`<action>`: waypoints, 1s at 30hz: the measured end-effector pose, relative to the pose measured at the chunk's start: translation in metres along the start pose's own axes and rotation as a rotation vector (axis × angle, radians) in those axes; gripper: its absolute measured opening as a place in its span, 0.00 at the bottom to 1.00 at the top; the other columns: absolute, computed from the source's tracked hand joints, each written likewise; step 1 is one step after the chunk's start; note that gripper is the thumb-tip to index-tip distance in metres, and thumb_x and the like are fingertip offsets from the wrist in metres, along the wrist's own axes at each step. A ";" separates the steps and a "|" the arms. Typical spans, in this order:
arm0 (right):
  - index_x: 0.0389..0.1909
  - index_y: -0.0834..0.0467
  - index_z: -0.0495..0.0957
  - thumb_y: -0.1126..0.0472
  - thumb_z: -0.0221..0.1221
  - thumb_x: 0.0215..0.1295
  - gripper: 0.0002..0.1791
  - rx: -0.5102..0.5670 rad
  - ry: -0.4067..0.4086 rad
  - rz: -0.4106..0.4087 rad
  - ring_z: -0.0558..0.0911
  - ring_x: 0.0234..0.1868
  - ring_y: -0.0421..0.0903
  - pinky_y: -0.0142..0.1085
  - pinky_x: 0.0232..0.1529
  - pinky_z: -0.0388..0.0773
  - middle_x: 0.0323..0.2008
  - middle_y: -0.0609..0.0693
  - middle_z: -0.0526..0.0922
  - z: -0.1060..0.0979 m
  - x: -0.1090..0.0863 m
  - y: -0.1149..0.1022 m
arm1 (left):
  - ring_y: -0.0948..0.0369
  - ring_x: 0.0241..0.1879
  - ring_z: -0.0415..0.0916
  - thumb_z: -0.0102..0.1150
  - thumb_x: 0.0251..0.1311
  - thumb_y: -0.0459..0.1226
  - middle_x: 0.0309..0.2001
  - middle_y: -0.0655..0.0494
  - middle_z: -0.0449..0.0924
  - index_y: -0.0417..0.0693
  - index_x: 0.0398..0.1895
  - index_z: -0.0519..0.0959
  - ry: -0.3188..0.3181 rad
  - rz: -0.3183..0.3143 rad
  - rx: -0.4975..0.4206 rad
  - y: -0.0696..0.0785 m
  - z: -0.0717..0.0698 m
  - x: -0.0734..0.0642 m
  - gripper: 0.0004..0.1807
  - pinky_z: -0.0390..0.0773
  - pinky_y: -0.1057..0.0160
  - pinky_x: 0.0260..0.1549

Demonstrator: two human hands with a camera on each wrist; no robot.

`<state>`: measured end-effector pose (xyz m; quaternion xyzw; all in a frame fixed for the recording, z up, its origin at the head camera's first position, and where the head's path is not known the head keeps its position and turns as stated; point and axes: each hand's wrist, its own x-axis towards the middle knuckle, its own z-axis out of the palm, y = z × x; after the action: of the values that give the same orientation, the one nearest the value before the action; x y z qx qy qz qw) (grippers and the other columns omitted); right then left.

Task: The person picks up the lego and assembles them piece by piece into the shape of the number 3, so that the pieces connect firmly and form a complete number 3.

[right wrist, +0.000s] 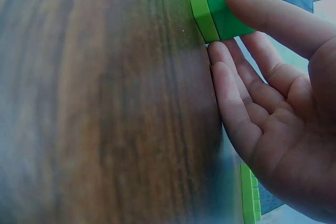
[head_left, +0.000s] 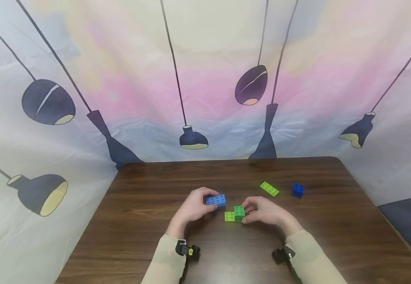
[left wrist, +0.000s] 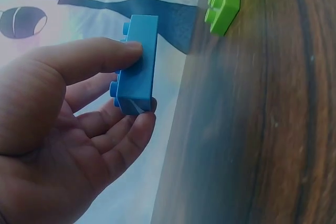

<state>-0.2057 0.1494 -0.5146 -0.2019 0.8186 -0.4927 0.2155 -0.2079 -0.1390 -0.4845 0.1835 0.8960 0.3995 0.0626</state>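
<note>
My left hand (head_left: 195,205) grips a light blue eight-stud toy brick (head_left: 216,200), thumb on one long side and fingers on the other. The left wrist view shows this brick (left wrist: 140,74) raised off the table. To its right, a green four-stud brick (head_left: 239,213) is stacked on one end of a lime-green thin brick (head_left: 229,216), whose other studs are bare. My right hand (head_left: 265,211) pinches the green brick from its right. In the right wrist view the thumb lies on the green brick's side (right wrist: 218,11), with the fingertips by its far edge.
Another lime-green thin brick (head_left: 269,189) lies on the brown wooden table (head_left: 148,221) beyond my right hand. Farther right stands a dark blue four-stud brick (head_left: 297,190). A cloth backdrop (head_left: 130,90) with printed lamps hangs around the table's back and sides.
</note>
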 end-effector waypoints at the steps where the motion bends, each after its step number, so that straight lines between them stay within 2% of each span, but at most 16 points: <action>1: 0.45 0.55 0.79 0.57 0.74 0.53 0.20 -0.003 -0.001 0.000 0.83 0.46 0.45 0.45 0.50 0.79 0.43 0.47 0.85 0.000 0.000 0.000 | 0.59 0.48 0.75 0.69 0.59 0.40 0.53 0.58 0.79 0.54 0.53 0.82 -0.004 0.005 -0.002 0.001 0.001 0.000 0.18 0.75 0.53 0.50; 9: 0.44 0.54 0.79 0.55 0.74 0.54 0.19 -0.001 -0.011 0.003 0.84 0.45 0.46 0.46 0.50 0.79 0.42 0.46 0.85 -0.001 0.002 0.001 | 0.60 0.48 0.75 0.69 0.59 0.41 0.52 0.60 0.79 0.55 0.53 0.82 -0.034 0.058 -0.011 0.009 0.007 0.001 0.18 0.76 0.53 0.51; 16: 0.45 0.54 0.79 0.55 0.74 0.54 0.20 0.007 -0.015 0.011 0.84 0.45 0.46 0.47 0.51 0.79 0.42 0.46 0.85 -0.001 0.001 0.001 | 0.63 0.47 0.75 0.69 0.59 0.41 0.49 0.64 0.79 0.57 0.53 0.83 -0.057 0.075 -0.003 0.015 0.011 0.002 0.17 0.77 0.57 0.50; 30: 0.44 0.53 0.79 0.54 0.73 0.55 0.19 -0.008 -0.013 0.003 0.84 0.46 0.45 0.47 0.52 0.78 0.42 0.45 0.85 -0.001 0.000 -0.001 | 0.65 0.46 0.75 0.69 0.59 0.40 0.48 0.65 0.79 0.56 0.53 0.83 -0.071 0.121 0.020 0.026 0.016 0.001 0.17 0.77 0.59 0.49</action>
<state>-0.2055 0.1494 -0.5129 -0.2045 0.8195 -0.4877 0.2209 -0.1974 -0.1116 -0.4761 0.2519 0.8844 0.3870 0.0682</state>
